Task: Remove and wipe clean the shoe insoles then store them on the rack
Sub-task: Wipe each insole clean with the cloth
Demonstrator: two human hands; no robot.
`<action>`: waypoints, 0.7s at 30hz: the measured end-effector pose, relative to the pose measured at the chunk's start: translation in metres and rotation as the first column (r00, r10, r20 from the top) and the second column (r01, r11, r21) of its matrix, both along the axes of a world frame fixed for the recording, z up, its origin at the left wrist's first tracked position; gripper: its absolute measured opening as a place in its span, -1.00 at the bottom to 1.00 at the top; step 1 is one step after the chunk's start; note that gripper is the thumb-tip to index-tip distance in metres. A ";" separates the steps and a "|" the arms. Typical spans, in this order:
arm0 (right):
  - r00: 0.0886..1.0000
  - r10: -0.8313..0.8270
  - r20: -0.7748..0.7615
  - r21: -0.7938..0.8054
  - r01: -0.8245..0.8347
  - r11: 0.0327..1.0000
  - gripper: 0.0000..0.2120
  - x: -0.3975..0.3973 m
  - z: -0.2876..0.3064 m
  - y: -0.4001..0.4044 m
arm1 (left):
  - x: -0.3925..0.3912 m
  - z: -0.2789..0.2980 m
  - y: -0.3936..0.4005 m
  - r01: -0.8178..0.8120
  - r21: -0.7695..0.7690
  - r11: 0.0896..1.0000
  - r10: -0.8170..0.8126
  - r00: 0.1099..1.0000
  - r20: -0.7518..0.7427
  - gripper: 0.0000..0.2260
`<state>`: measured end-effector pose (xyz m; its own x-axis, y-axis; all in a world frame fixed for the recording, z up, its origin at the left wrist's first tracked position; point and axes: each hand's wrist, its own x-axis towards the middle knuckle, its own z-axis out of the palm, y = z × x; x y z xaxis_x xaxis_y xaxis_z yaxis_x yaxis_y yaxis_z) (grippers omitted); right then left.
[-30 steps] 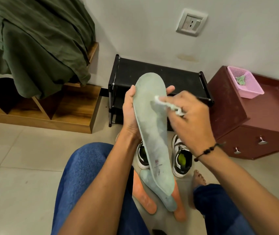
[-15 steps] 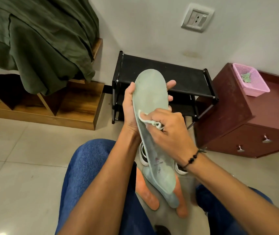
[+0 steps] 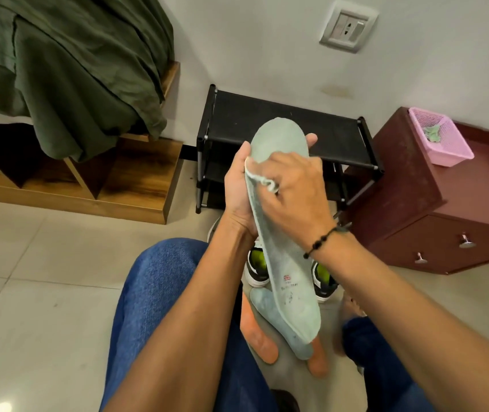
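The left hand (image 3: 238, 185) grips a long pale green insole (image 3: 285, 251). The right hand (image 3: 294, 188) pinches a small white cloth (image 3: 262, 179) on it, hiding the black metal shoe rack (image 3: 285, 123) and white shoes (image 3: 256, 267) behind.

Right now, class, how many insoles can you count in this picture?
4: one grey insole held in the hands, one grey insole on the floor, and two orange insoles beside it. More may be hidden.
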<state>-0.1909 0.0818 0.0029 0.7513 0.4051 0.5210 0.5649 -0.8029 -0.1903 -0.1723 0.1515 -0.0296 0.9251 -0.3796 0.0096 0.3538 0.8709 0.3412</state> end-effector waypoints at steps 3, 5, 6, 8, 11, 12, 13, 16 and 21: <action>0.997 0.064 -0.050 0.101 -0.059 0.993 -0.91 -0.025 -0.011 -0.001 | 0.004 -0.009 0.004 0.042 -0.005 0.999 -0.041 0.992 0.116 -0.46; 0.989 0.117 -0.092 0.102 -0.108 0.989 -0.91 -0.037 -0.015 -0.005 | 0.006 -0.013 0.007 0.100 -0.040 0.994 -0.092 0.982 0.168 -0.50; 0.985 0.135 -0.107 0.093 -0.125 0.988 -0.92 -0.041 -0.015 -0.009 | 0.007 -0.013 0.008 0.111 -0.047 0.993 -0.101 0.980 0.172 -0.49; 0.989 0.109 -0.101 0.139 -0.094 0.986 -0.84 -0.043 -0.009 -0.018 | 0.007 -0.013 0.007 0.115 -0.079 0.990 -0.101 0.982 0.161 -0.51; 0.997 -0.062 -0.034 0.335 0.070 0.940 -0.78 -0.027 0.011 -0.035 | 0.005 -0.011 0.002 0.070 -0.121 0.990 -0.057 0.993 0.104 -0.44; 0.994 -0.112 -0.010 0.358 0.108 0.928 -0.79 -0.020 0.015 -0.038 | 0.004 -0.010 0.001 0.062 -0.116 0.991 -0.052 0.995 0.088 -0.39; 0.991 -0.136 0.009 0.347 0.124 0.930 -0.79 -0.015 0.017 -0.038 | 0.004 -0.009 0.000 0.062 -0.113 0.992 -0.053 0.995 0.085 -0.37; 0.998 -0.043 0.052 0.178 0.033 0.983 -0.78 -0.017 0.002 -0.022 | 0.004 -0.006 -0.002 0.032 -0.109 0.994 -0.021 0.995 0.100 -0.46; 0.962 0.149 0.228 -0.306 -0.075 0.949 -0.82 -0.026 -0.017 -0.026 | 0.002 -0.007 0.004 -0.014 -0.070 0.997 0.023 0.990 0.137 -0.58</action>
<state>-0.2174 0.0556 -0.0144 0.5564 0.6412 0.5285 0.6532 -0.7306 0.1986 -0.1703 0.1559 -0.0367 0.9200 -0.3566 0.1626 0.2915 0.8999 0.3245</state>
